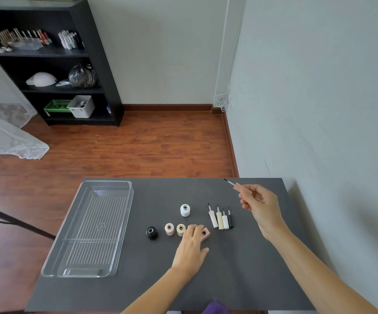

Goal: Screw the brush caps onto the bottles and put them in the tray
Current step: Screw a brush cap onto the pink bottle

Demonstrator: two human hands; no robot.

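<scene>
Right hand (259, 206) pinches pink brush cap (240, 186), raised above the table. Left hand (191, 242) grips pink bottle (205, 234); clear tray (88, 225) sits left of it.

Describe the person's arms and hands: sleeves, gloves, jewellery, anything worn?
Both forearms are bare as far as the frame shows: no sleeves in view. The left hand and right hand wear no gloves, and no rings, watch or wristbands are visible. Nails look short; polish cannot be told at this size. No markings or tattoos show.
</scene>
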